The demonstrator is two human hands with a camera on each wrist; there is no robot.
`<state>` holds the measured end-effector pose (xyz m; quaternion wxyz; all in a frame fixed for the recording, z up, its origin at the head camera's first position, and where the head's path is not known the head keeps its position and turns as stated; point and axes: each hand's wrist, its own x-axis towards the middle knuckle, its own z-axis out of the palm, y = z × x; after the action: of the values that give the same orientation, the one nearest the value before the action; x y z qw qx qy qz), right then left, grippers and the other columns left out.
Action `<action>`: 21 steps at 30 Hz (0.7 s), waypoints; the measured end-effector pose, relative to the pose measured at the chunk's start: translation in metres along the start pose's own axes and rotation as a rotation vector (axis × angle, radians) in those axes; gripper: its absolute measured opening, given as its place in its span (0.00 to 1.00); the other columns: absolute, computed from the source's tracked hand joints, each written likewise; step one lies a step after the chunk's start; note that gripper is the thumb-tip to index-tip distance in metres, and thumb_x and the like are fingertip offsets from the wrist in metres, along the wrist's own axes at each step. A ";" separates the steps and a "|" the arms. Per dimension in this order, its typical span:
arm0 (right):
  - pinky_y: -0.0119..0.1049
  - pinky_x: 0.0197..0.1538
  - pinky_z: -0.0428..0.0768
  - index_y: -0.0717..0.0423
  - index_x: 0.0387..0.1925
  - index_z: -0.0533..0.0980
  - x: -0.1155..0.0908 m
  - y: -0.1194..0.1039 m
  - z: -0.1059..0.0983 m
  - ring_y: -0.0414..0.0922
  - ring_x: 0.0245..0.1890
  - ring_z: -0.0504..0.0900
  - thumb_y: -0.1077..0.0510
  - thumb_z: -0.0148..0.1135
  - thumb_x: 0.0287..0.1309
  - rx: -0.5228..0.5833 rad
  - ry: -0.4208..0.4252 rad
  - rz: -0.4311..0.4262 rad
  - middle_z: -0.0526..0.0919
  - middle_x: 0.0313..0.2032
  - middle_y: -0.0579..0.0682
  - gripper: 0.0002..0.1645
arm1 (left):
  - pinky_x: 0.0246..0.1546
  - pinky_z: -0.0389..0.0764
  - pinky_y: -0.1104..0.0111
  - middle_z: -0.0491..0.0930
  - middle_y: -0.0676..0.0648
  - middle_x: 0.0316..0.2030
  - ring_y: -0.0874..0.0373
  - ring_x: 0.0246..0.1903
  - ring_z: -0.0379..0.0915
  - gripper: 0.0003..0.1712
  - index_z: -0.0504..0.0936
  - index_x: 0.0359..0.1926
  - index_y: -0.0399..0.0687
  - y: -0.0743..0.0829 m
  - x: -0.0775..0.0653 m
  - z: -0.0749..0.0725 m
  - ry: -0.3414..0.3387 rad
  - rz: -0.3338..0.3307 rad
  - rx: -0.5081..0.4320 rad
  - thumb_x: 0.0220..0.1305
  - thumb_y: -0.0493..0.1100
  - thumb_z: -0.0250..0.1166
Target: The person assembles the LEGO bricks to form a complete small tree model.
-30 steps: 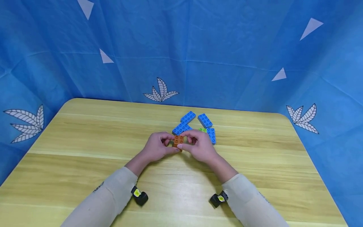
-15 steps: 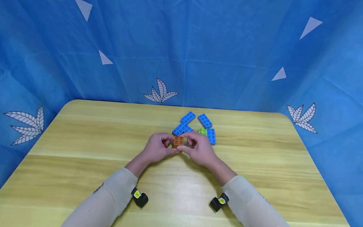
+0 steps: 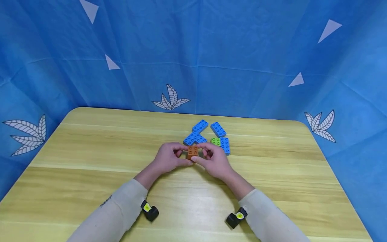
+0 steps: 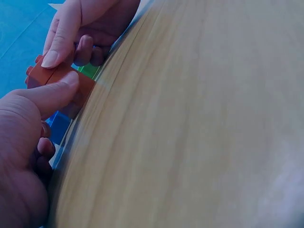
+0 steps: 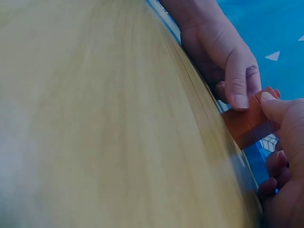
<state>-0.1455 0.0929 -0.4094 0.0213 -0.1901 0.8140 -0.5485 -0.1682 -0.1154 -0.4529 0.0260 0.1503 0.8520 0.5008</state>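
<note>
Between both hands stands a small stack of orange-brown toy building bricks [image 3: 192, 152], studs facing up in the head view. Seams between the stacked bricks show in the right wrist view. My left hand [image 3: 167, 158] pinches the lower part of the stack, its thumb on the near side. Higher up, my right hand [image 3: 216, 162] grips the top brick [image 5: 267, 95] between thumb and fingers. The stack's foot is right at the tabletop in both wrist views. The far sides of the bricks are hidden behind the fingers.
Just beyond the hands lie several blue bricks, among them one at the back [image 3: 200, 126] and one angled to its right [image 3: 218, 129]. A green brick [image 3: 215, 141] sits against another blue brick [image 3: 225, 146]. Blue cloth [image 3: 193, 50] hangs behind the wooden table [image 3: 121, 134].
The brick stack has shifted slightly to the right with both hands still gripping it. More of the green brick shows beside the right hand.
</note>
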 end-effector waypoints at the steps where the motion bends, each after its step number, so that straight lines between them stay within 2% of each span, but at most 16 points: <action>1: 0.33 0.30 0.64 0.64 0.49 0.81 -0.001 0.000 -0.001 0.45 0.23 0.64 0.65 0.72 0.57 0.002 0.007 0.001 0.70 0.26 0.66 0.17 | 0.30 0.67 0.63 0.69 0.50 0.21 0.55 0.23 0.65 0.23 0.89 0.46 0.48 0.000 0.000 0.000 -0.008 -0.009 0.000 0.46 0.44 0.83; 6: 0.32 0.29 0.64 0.66 0.47 0.81 -0.004 0.003 -0.005 0.45 0.23 0.63 0.67 0.73 0.55 0.021 0.053 -0.010 0.70 0.26 0.68 0.17 | 0.30 0.69 0.64 0.70 0.47 0.24 0.54 0.26 0.66 0.22 0.88 0.47 0.49 0.000 -0.001 -0.003 -0.022 -0.047 -0.034 0.48 0.35 0.81; 12: 0.31 0.27 0.63 0.67 0.47 0.81 -0.004 0.008 -0.007 0.43 0.21 0.61 0.67 0.73 0.55 0.059 0.081 -0.001 0.69 0.25 0.69 0.17 | 0.34 0.69 0.61 0.69 0.48 0.22 0.53 0.26 0.66 0.19 0.87 0.47 0.46 -0.002 -0.001 -0.003 0.062 -0.041 -0.061 0.52 0.34 0.77; 17: 0.29 0.26 0.61 0.66 0.47 0.82 -0.005 0.011 -0.008 0.42 0.20 0.61 0.67 0.74 0.54 0.062 0.095 -0.002 0.70 0.25 0.68 0.17 | 0.35 0.71 0.61 0.70 0.50 0.22 0.55 0.24 0.66 0.19 0.84 0.47 0.45 -0.001 0.004 0.002 0.146 -0.037 0.015 0.54 0.35 0.76; 21: 0.29 0.25 0.62 0.66 0.47 0.82 -0.005 0.012 -0.007 0.42 0.20 0.61 0.67 0.73 0.55 0.057 0.099 -0.013 0.70 0.24 0.67 0.17 | 0.35 0.73 0.62 0.71 0.50 0.23 0.56 0.24 0.66 0.25 0.80 0.53 0.43 0.000 0.010 0.006 0.181 -0.076 0.094 0.55 0.40 0.77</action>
<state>-0.1459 0.1052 -0.4184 -0.0171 -0.1671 0.7967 -0.5805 -0.1763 -0.1077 -0.4547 -0.0391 0.0731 0.8786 0.4703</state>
